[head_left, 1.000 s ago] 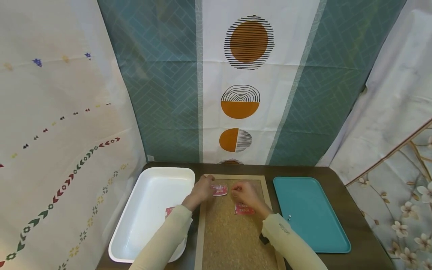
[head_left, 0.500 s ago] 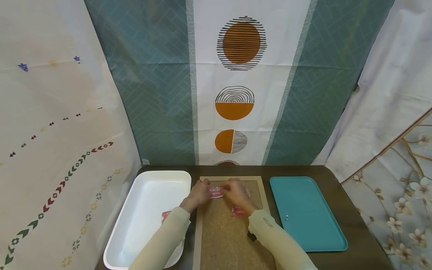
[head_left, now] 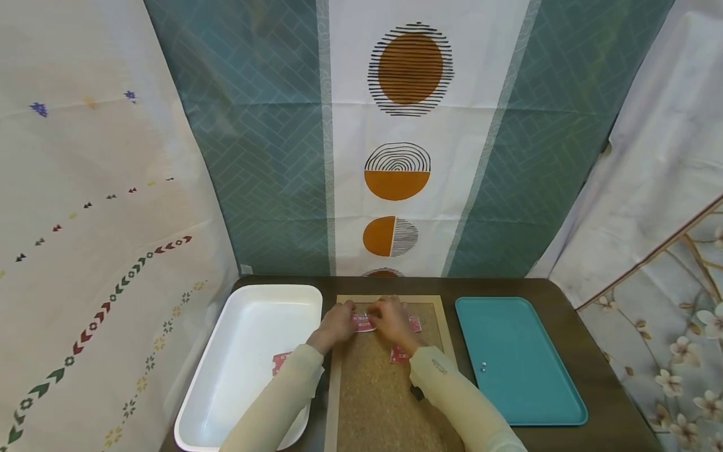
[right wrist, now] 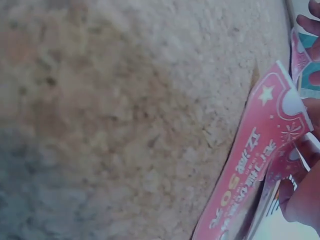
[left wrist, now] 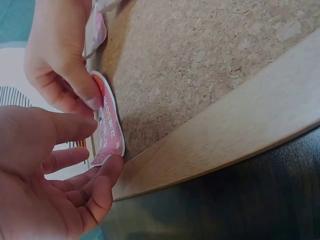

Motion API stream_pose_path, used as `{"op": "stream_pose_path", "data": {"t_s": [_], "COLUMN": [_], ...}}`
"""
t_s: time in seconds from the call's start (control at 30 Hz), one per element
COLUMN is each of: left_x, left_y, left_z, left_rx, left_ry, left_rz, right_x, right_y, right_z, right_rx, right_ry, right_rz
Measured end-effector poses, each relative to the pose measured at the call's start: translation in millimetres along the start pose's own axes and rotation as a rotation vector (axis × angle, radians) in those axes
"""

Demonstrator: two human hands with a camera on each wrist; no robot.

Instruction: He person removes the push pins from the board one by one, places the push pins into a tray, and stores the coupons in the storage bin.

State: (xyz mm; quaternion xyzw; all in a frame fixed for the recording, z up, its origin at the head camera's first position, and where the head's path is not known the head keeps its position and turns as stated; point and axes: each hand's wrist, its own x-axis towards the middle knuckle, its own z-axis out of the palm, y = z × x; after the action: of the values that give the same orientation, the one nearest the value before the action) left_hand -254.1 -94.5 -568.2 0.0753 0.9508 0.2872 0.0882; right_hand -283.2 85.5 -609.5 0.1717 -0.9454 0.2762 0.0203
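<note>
While white tray point(head_left: 243, 351) and teal tray point(head_left: 519, 358) flank corkboard point(head_left: 390, 408), right arm point(head_left: 452, 386) part-hides two coupons point(head_left: 398, 356); bent pink coupon point(left wrist: 112, 130) sits near far-left corner, right fingers point(left wrist: 82, 89) pinching one end, left fingers point(left wrist: 115, 167) apart, touching other.

in the head view, the left hand point(head_left: 337, 323) and right hand point(head_left: 391, 319) covered both ends of the held card point(head_left: 363, 323), its print too small to read. the left sleeve point(head_left: 277, 398) hid part of the white tray point(head_left: 240, 345) and of the tray card point(head_left: 278, 362); the right arm partly hid the lower card point(head_left: 398, 356). the board point(head_left: 378, 408) ran off the bottom edge. a dark thing point(head_left: 417, 393) by the right cuff was partly hidden, a shiny speck point(head_left: 483, 366) too small to name. in the right wrist view, the cork was blurred.
</note>
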Motion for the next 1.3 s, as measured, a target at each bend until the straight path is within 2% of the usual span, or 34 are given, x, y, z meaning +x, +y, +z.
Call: {"op": "stream_pose_path", "data": {"t_s": [0.23,0.4,0.63,0.77,0.97,1.3], "left_x": [2.1,5.7,6.6,6.0,5.2,5.0], "left_y": [3.3,1.0,-2.1,-3.2,-4.6,-6.4], "left_z": [-1.6,3.0,6.4,6.5,10.4,14.3], "left_rx": [0.011,0.057,0.089,0.074,0.026,-0.014], "left_ry": [0.011,0.026,0.044,0.058,0.034,0.028], "left_rz": [-0.009,0.015,0.013,0.017,0.005,-0.014], "right_x": [10.5,12.4,16.8,21.7,23.0,17.2], "right_y": [-3.0,-4.2,-8.3,-9.3,-6.7,-10.1], "right_z": [-1.4,-0.8,-0.8,0.5,5.8,6.4], "right_rx": [0.001,-0.053,-0.044,-0.063,-0.076,-0.021], "right_ry": [-0.038,-0.037,-0.070,-0.107,-0.142,-0.110], "right_rz": [-0.001,0.009,0.029,0.056,0.099,0.102]}}
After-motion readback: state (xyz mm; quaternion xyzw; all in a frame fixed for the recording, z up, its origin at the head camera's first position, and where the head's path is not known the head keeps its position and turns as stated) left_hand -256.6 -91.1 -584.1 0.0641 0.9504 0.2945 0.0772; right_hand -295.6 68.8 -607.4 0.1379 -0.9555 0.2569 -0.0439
